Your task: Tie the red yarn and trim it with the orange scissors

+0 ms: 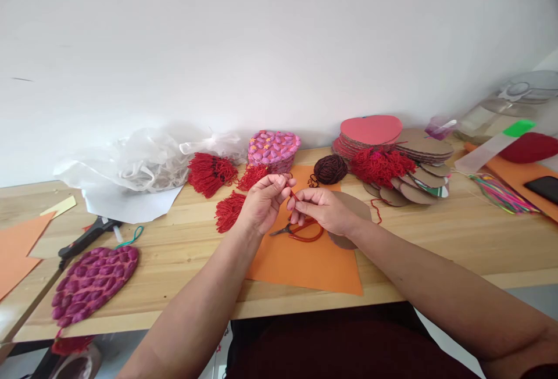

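My left hand (264,201) and my right hand (325,209) meet above an orange paper sheet (305,263) and pinch a short piece of red yarn (293,195) between their fingertips. Under the hands lie small scissors with orange handles (300,231). A brown cardboard heart (355,210) lies partly hidden beneath my right wrist. Red yarn tassels (229,210) lie just left of my left hand, and a dark brown yarn ball (330,168) sits beyond my right hand.
A wooden table (183,263) runs along a white wall. A purple heart (93,283), a glue gun (85,239) and plastic bags (143,161) are at the left. Stacked cardboard hearts (418,152), a red yarn heap (381,165), coloured cords (503,193) and a phone (547,187) are at the right.
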`<action>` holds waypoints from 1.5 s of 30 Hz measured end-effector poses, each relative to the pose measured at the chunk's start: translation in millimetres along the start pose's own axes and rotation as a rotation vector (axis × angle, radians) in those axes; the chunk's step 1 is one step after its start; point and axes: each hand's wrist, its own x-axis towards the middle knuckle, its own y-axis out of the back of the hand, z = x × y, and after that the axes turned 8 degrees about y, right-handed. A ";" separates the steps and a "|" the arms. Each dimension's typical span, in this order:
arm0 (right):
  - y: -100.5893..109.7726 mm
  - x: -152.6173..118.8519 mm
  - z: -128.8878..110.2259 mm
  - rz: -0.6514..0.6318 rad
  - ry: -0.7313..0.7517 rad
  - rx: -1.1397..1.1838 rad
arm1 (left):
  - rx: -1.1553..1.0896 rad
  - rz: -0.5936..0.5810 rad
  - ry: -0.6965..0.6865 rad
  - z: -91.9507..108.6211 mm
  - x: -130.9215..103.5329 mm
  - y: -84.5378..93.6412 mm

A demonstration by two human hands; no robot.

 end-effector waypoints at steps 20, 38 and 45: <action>6.2 -20.1 -30.4 -0.286 0.082 -1.137 | -0.069 0.212 -0.129 6.0 12.3 11.9; -5.9 -16.8 -35.3 -0.055 -0.226 -0.023 | -0.064 0.171 -0.171 -2.0 14.6 14.1; -18.0 -15.4 -20.5 -0.112 -0.334 0.235 | -0.014 0.139 -0.220 -8.2 12.0 9.5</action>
